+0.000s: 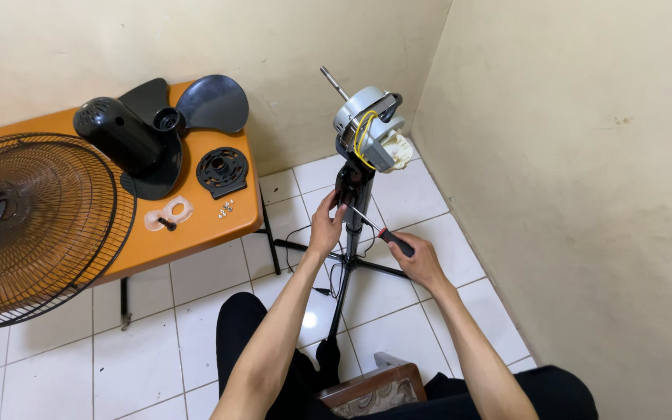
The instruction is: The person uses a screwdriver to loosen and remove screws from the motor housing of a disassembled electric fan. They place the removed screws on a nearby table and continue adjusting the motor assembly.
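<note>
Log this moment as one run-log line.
left hand: grips fan stand | right hand: holds screwdriver, tip at stand | motor: exposed

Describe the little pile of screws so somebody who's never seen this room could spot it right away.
Start at the orange table on the left. Near its front right corner, just below the round black ribbed disc, lie the screws. They are the only small silvery bits there, right of the clear plastic piece.

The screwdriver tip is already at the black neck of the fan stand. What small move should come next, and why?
Probably seat the tip squarely and begin turning. The right hand grips the screwdriver, whose tip meets the black neck under the bare motor, and the left hand braces that neck. The screw itself is too small to see.
</note>
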